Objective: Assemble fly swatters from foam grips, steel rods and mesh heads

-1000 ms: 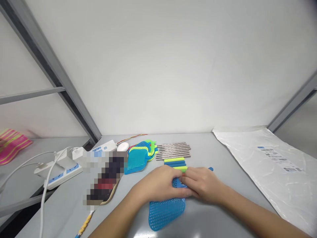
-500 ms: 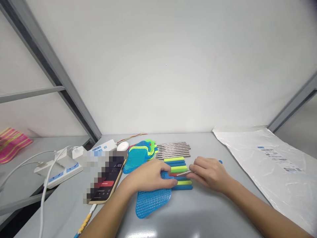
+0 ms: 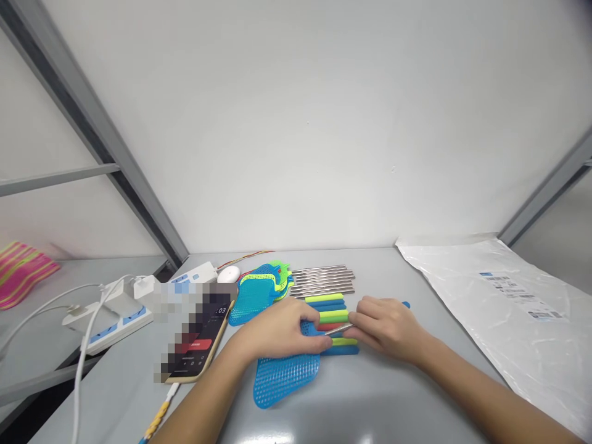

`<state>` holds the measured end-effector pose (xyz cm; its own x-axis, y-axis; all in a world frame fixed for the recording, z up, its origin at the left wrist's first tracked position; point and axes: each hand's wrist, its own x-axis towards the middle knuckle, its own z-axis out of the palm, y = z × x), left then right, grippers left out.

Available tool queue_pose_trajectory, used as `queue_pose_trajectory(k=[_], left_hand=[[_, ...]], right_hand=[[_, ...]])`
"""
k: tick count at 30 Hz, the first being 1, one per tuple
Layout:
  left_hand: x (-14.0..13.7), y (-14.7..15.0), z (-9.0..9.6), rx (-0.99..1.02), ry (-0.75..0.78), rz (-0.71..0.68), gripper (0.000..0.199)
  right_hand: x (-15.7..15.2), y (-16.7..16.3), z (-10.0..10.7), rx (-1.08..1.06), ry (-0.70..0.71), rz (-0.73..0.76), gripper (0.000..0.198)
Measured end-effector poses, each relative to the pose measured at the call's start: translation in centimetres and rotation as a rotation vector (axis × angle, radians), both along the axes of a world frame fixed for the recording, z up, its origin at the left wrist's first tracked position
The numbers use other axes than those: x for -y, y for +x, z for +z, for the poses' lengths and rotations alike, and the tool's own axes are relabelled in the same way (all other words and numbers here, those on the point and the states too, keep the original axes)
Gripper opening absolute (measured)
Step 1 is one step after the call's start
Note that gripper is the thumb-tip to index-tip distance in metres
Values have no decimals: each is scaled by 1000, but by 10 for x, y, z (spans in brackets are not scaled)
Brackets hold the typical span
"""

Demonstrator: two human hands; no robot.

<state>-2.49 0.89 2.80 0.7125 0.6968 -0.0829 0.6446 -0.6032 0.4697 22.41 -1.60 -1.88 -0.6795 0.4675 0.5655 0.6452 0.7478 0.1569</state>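
Note:
My left hand [image 3: 287, 328] is closed on a blue mesh fly swatter head [image 3: 285, 379], its broad end pointing toward me. In my right hand [image 3: 387, 327] is a thin metal rod [image 3: 338, 330], whose left tip meets the neck of the swatter head near my left thumb; the exact joint is hidden by fingers. A blue handle end [image 3: 406, 304] sticks out behind my right hand. Under and between the hands lie several green, blue and red handles [image 3: 330, 317]. Farther back, more swatter heads [image 3: 253, 299] are piled beside a row of metal rods [image 3: 322, 280].
A phone [image 3: 203, 339] lies left of my left hand, partly pixelated. Behind it are power strips [image 3: 118, 327] with white plugs and cables, and a round white object [image 3: 229, 275]. A white plastic mailer [image 3: 504, 308] covers the right side. A striped pink cloth [image 3: 25, 271] is far left.
My right hand has moved slightly left, bringing the rod's tip to the neck of the swatter head. My left hand stays in place.

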Motion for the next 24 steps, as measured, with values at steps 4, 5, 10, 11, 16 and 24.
queue_pose_trajectory(k=[4, 5, 10, 11, 16, 24], left_hand=[[2, 1, 0, -32, 24, 8, 41], [2, 1, 1, -40, 26, 3, 41], [5, 1, 7, -35, 12, 2, 46], [5, 1, 7, -33, 8, 2, 46], [8, 1, 9, -30, -66, -34, 43], [9, -1, 14, 53, -225, -76, 41]], right_hand=[[2, -2, 1, 21, 0, 9, 28], [2, -2, 1, 22, 0, 16, 28], [3, -2, 2, 13, -14, 15, 29], [4, -3, 2, 15, -16, 16, 29], [10, -7, 5, 34, 48, 66, 25], [18, -14, 8, -8, 97, 90, 17]])
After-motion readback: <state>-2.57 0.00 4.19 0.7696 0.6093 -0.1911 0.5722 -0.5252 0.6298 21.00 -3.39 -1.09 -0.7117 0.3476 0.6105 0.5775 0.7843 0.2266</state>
